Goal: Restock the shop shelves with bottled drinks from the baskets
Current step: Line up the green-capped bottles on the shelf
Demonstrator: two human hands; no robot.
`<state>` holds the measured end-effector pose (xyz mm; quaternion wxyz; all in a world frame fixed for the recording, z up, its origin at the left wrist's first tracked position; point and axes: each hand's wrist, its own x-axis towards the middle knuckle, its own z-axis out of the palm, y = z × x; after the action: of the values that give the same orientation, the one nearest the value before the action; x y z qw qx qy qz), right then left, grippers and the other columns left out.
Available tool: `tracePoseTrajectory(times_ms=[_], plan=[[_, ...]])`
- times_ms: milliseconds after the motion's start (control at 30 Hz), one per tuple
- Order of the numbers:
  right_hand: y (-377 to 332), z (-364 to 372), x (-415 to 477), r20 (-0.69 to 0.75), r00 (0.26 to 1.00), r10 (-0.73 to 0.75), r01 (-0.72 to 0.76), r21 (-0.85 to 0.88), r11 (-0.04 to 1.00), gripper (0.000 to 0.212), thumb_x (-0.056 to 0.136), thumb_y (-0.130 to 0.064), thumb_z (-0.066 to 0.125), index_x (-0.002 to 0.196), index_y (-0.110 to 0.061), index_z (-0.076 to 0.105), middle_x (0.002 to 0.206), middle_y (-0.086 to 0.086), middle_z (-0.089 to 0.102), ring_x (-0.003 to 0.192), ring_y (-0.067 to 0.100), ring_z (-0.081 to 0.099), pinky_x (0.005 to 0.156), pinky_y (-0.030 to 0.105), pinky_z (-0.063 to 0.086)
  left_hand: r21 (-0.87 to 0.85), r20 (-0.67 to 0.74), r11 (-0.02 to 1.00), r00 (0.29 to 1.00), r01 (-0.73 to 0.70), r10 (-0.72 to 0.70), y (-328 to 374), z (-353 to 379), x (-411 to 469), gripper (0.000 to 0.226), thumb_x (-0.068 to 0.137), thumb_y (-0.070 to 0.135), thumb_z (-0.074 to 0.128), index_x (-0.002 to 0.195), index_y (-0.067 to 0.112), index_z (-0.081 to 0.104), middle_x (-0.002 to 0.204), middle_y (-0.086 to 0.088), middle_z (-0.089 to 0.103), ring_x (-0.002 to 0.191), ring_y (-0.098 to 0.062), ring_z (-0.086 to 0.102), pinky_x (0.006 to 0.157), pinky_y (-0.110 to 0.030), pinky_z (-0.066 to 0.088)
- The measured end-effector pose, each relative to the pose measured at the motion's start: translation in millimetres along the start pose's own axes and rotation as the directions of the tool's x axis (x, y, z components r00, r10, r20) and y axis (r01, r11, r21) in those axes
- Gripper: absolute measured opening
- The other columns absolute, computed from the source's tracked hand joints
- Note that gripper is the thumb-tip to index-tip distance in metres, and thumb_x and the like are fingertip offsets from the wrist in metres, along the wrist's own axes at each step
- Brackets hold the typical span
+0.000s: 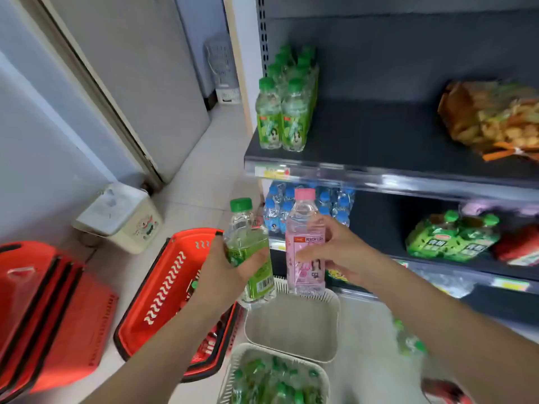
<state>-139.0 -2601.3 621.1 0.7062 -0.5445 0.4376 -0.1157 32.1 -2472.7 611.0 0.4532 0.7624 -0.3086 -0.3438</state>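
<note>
Pink bottle (302, 225) in curled right hand (344, 252)

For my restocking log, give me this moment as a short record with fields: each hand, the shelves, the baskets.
Left hand: grips a clear plastic bottle with green cap and green label
Right hand: grips a clear plastic bottle with pink cap and pink peach-soda label
Upper shelf: green-capped bottle rows at left end
Lower shelf: blue-capped bottles
Nearest white basket: holds green-capped bottles
</note>
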Motion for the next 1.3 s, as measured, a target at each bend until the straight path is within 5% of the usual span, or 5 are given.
tracePoseTrajectory(times_ms=[233,433,833,1000,1300], plan=[[-133.5,19.1,-71.9,-0.045,0.984,-0.173,0.170,-0.057,0.984,0.048,0.070,0.004,0.076,0.104,-0.023,0.055,0.098,0.005,0.069,0.091,0.022,0.066,0.085,0.043,0.053,0.080,-0.100,0.975,0.972,-0.207,0.214,147.2,-71.3,-32.2,0.045,0.066,0.036,0.082,0.091,0.024,0.047,0.086,0.007,0.062,0.078,-0.009,0.061,0.061,-0.021,0.047],[-198.0,38.4,-111.4,-0.067,0.958,-0.280,0.273,-0.095,0.957,0.049,0.070,0.007,0.074,0.107,-0.019,0.055,0.100,0.008,0.071,0.091,0.024,0.069,0.079,0.039,0.056,0.029,-0.138,0.958,0.948,-0.287,0.288,217.5,-118.2,-53.1,0.075,0.040,0.063,0.075,0.095,0.019,0.050,0.095,-0.008,0.066,0.088,-0.025,0.066,0.080,-0.050,0.054],[-269.8,73.9,-145.2,-0.129,0.899,-0.418,0.394,-0.177,0.902,0.059,0.063,0.007,0.078,0.112,-0.016,0.053,0.098,0.005,0.073,0.094,0.024,0.068,0.090,0.048,0.052,-0.091,-0.165,0.898,0.896,-0.430,0.412,284.8,-178.4,-63.6,0.059,0.060,0.045,0.084,0.102,0.018,0.053,0.094,-0.003,0.068,0.080,-0.020,0.069,0.070,-0.047,0.058],[-290.9,68.6,-148.8,-0.170,0.856,-0.488,0.473,-0.121,0.873,0.058,0.064,0.008,0.077,0.111,-0.014,0.054,0.097,0.005,0.073,0.088,0.022,0.070,0.079,0.041,0.056,-0.072,-0.207,0.868,0.859,-0.491,0.469,307.1,-178.9,-63.5,0.046,0.068,0.036,0.082,0.092,0.022,0.046,0.091,-0.002,0.063,0.079,-0.016,0.064,0.062,-0.032,0.052],[-338.2,0.3,-132.5,-0.212,0.790,-0.575,0.571,-0.089,0.816,0.059,0.056,0.002,0.084,0.103,-0.018,0.057,0.106,0.009,0.068,0.093,0.027,0.068,0.084,0.045,0.055,-0.034,-0.290,0.870,0.838,-0.491,0.462,346.3,-140.0,-41.7,0.048,0.066,0.043,0.081,0.092,0.020,0.048,0.089,-0.006,0.063,0.080,-0.025,0.064,0.071,-0.050,0.055]])
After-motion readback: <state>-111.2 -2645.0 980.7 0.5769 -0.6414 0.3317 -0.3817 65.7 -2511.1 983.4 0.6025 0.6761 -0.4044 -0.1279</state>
